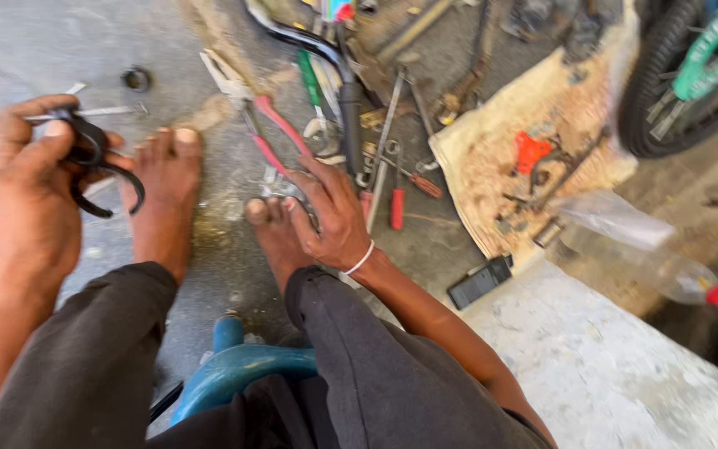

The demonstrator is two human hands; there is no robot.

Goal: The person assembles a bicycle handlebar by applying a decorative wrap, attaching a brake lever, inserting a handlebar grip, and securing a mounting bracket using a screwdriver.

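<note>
Black and curved, a metal brake caliper arm [93, 162] sits pinched in the left hand [27, 195], fingers and thumb closed around its upper end while the lower hook hangs free beside the bare left foot [164, 199]. A thin metal rod [97, 111] pokes out to the right from the same grip. The right hand [330, 216], a white band at its wrist, reaches down to the concrete floor [43, 41] just past the toes of the right foot [276, 237]; its fingers curl over a small shiny metal part [280, 189], though the blur hides whether they have closed on it. Red-handled pliers [272, 137] lie just beyond that hand, and a red-handled screwdriver [396, 204] lies to its right among spanners and other scattered tools. Farther right, a dirty cloth [492, 158] carries small parts, one of them red. A clear plastic bottle [650, 266] with a red cap lies near a black rubber tyre [658, 91]. Between the knees shows a blue stool [238, 366].
</note>
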